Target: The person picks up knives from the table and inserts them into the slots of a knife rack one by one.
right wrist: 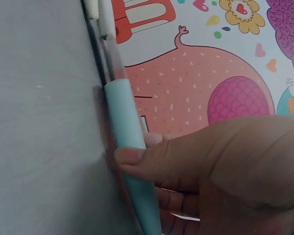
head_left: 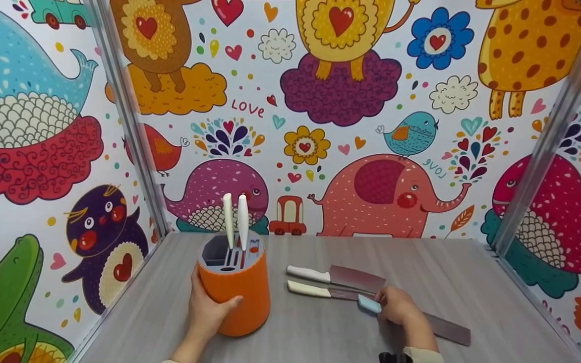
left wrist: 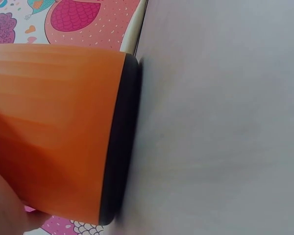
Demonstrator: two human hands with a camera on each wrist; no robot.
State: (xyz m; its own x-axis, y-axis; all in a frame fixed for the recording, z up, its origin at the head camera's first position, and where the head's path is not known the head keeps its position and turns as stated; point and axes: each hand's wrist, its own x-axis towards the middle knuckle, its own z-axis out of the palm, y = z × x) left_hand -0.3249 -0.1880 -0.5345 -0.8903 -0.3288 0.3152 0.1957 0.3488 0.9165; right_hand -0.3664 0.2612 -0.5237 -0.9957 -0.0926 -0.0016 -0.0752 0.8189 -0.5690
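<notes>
An orange knife holder [head_left: 237, 297] with a grey slotted top and a dark base stands upright on the table. My left hand [head_left: 207, 307] grips its side, the thumb across the front. Two knives are in its slots, their pale handles [head_left: 243, 222] sticking up. On the right, my right hand [head_left: 396, 305] pinches the light blue handle [right wrist: 125, 117] of a knife between thumb and fingers. Its broad blade [head_left: 449, 330] comes out on the hand's far side, pointing right. In the right wrist view the handle is close to the tabletop.
A cleaver [head_left: 356, 277] with a white handle lies on the grey table [head_left: 315, 333]. Just in front of it is a cream-handled knife [head_left: 308, 289], its tip end hidden near my right hand. Patterned wall panels [head_left: 361, 136] with metal posts [head_left: 136, 141] enclose the table's back and sides.
</notes>
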